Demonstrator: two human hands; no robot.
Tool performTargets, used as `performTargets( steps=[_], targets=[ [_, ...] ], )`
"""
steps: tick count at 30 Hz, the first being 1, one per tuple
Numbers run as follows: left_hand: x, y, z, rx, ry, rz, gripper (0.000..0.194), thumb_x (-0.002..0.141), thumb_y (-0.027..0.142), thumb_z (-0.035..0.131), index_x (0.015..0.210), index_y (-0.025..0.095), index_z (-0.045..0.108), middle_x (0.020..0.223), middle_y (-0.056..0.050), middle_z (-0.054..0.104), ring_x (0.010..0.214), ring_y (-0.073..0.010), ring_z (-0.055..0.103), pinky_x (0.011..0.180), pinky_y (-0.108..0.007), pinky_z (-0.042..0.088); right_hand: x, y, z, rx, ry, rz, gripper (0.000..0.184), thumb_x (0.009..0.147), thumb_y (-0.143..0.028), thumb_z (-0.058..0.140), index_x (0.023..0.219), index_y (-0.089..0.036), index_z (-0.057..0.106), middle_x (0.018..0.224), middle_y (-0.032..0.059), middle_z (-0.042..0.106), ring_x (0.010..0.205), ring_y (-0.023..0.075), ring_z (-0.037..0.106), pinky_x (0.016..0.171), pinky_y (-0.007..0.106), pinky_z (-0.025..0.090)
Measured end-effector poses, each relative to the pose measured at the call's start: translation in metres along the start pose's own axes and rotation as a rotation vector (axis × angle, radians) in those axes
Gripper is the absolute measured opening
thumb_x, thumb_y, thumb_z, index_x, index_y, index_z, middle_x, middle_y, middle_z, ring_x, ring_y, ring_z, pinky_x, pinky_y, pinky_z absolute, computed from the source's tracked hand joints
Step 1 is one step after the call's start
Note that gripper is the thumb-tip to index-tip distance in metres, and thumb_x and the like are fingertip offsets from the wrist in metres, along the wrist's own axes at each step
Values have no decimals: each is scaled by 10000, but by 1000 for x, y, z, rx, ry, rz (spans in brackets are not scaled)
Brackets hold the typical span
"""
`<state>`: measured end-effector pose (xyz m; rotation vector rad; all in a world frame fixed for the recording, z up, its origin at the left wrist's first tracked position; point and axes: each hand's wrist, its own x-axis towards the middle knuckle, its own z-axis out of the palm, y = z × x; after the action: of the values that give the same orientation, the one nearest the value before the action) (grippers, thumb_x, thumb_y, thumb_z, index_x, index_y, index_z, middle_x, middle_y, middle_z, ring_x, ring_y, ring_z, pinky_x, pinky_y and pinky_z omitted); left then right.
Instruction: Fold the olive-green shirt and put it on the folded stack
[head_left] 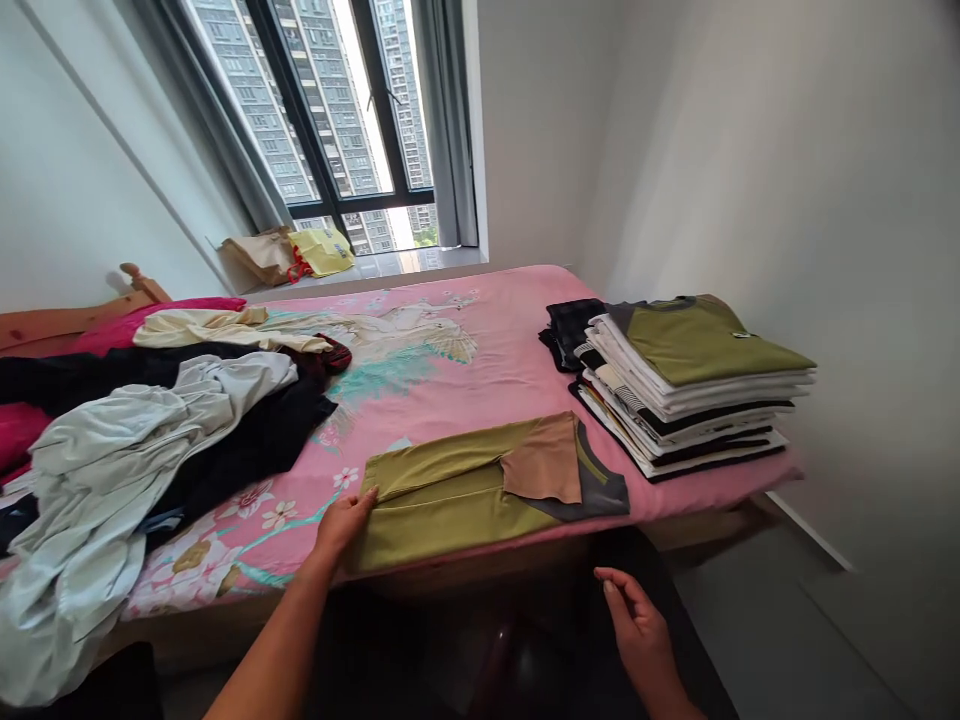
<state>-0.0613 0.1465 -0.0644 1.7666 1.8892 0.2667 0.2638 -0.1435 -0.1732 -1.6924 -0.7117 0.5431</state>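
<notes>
An olive-green shirt [450, 520] lies folded lengthwise near the front edge of the bed. Its brown sleeve [551, 460] is turned back over the body, and the grey collar end points right. At the hem, my left hand [349, 522] pinches the cloth between thumb and fingers. My right hand [639, 625] is off the bed, in front of the shirt's collar end. Its fingers are curled with the thumb close to the index finger, and nothing shows between them.
To the right stands a tall stack of folded clothes [690, 400], topped by an olive shirt [697, 340]. Black folded garments [570, 325] sit behind it. Loose clothes [172, 410] are heaped at left on the pink bedsheet [502, 320]. Bags [322, 250] rest on the windowsill.
</notes>
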Motion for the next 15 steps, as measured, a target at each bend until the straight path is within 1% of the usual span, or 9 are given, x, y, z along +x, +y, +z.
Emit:
performTargets(
  steps=[2, 5, 6, 8, 9, 11, 13, 15],
  targets=[
    [-4, 1, -2, -207, -80, -28, 402, 801, 532, 471, 756, 178, 656, 680, -69, 700, 705, -232, 672, 600, -305, 507, 1, 0, 1, 93, -10, 65, 369, 800, -517, 522, 954, -203, 641, 966, 78, 666, 939, 234, 617, 885, 395, 486],
    [-10, 5, -2, -645, -205, -162, 268, 739, 426, 628, 857, 186, 639, 678, -46, 702, 620, -198, 663, 541, -295, 523, 5, -6, 2, 206, -5, 106, 379, 798, -521, 533, 957, -193, 634, 928, 72, 666, 904, 220, 631, 853, 367, 504],
    [-12, 9, -2, -747, -206, -201, 255, 717, 384, 665, 879, 190, 629, 670, -38, 699, 589, -191, 657, 517, -294, 525, 6, -8, 2, 224, 2, 111, 380, 794, -523, 540, 953, -191, 636, 909, 70, 665, 884, 217, 633, 837, 361, 509],
    [-17, 23, -2, -849, -144, -201, 259, 705, 314, 684, 925, 201, 606, 648, -11, 686, 529, -169, 638, 476, -279, 519, 8, -11, 2, 250, 20, 117, 382, 785, -525, 551, 943, -189, 639, 858, 61, 661, 825, 208, 635, 796, 350, 518],
    [-20, 34, -2, -889, -118, -170, 272, 704, 295, 682, 946, 204, 597, 641, 1, 679, 510, -158, 628, 469, -272, 517, 8, -12, 1, 264, 29, 122, 383, 781, -527, 554, 939, -188, 640, 830, 55, 656, 793, 203, 632, 773, 344, 522],
    [-29, 64, 0, -942, -115, -55, 318, 699, 299, 682, 989, 209, 586, 641, 22, 663, 494, -137, 612, 473, -257, 514, 10, -14, 0, 292, 44, 135, 387, 774, -534, 556, 927, -189, 643, 778, 44, 642, 737, 192, 619, 731, 331, 524],
    [-39, 105, 6, -931, -161, 67, 395, 683, 353, 695, 1031, 209, 578, 637, 34, 643, 466, -115, 584, 460, -235, 497, 12, -16, -1, 317, 50, 149, 390, 771, -540, 554, 915, -190, 646, 740, 34, 627, 703, 184, 605, 702, 320, 521],
    [-50, 151, 19, -851, -169, 159, 472, 665, 408, 698, 1071, 205, 568, 620, 43, 620, 426, -93, 546, 428, -210, 466, 15, -18, -2, 337, 47, 161, 385, 772, -537, 552, 913, -192, 649, 713, 26, 613, 684, 178, 593, 686, 311, 515]
  ],
)
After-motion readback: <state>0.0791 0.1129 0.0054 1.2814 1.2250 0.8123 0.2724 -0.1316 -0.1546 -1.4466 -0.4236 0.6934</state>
